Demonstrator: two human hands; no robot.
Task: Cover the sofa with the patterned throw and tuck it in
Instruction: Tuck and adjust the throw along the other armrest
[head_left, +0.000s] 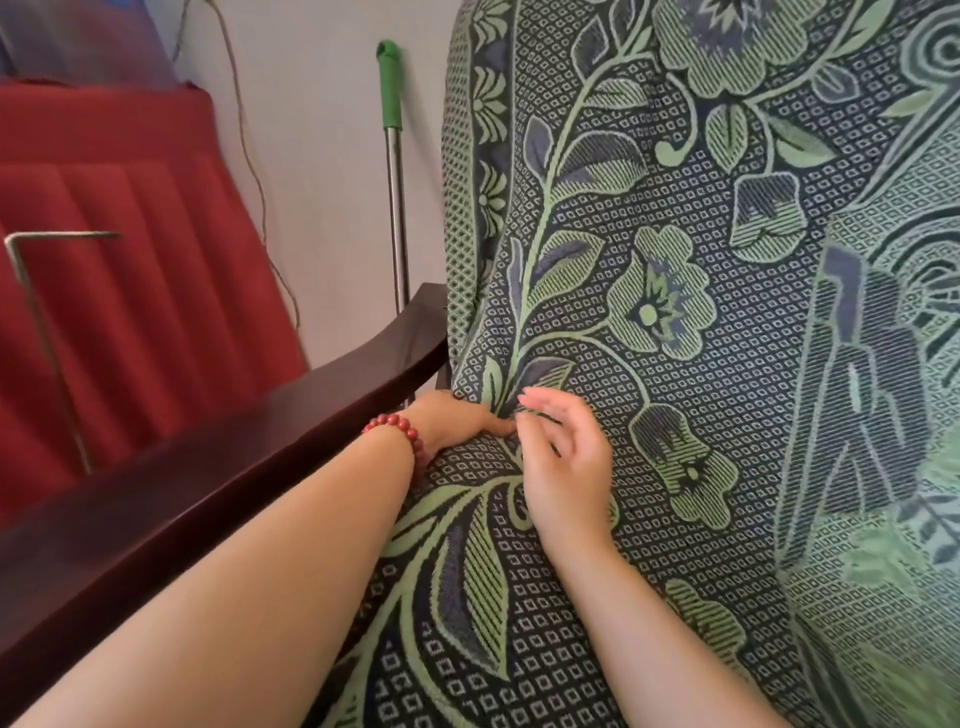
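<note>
Just right of the one wooden armrest (260, 431), I noted the left hand (457, 423), the nearer to the fold, pressed into the single patterned throw (675, 260), its fingers buried and its grip not determinable. Further right, the right hand (566, 467) hung loosely curled and empty, almost touching the left. The throw lay draped from the armrest rightward, and I judged its fold to run the same way.

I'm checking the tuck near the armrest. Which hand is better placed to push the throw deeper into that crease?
Left. The left hand is at the crease beside the wooden armrest, its fingers buried in the throw. The right hand is farther from the armrest, loosely curled and gripping nothing.
</note>
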